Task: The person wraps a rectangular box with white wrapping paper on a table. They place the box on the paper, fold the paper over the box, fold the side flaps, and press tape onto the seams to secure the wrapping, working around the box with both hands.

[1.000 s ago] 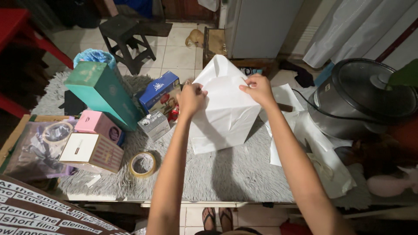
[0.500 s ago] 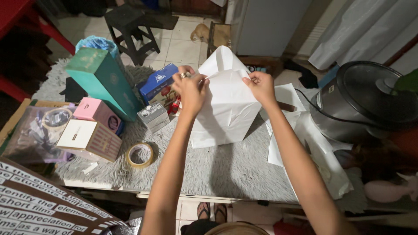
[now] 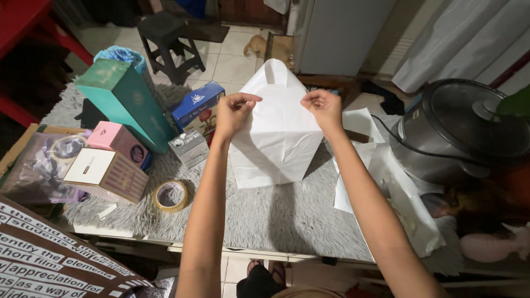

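Pinching the white paper bag (image 3: 276, 138) by its top corners, left hand (image 3: 232, 113) and right hand (image 3: 323, 107) grasp light, crease-prone paper standing on the grey rug (image 3: 276, 215).

Both arms reach forward, nearly straight. The left hand (image 3: 233, 112) and right hand (image 3: 322, 106) pinch shut, level and apart.

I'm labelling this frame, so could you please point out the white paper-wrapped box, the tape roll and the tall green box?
white paper-wrapped box (image 3: 276, 144): head view, front face.
tape roll (image 3: 169, 196): head view, near rim of the ring.
tall green box (image 3: 130, 110): head view, long side face.
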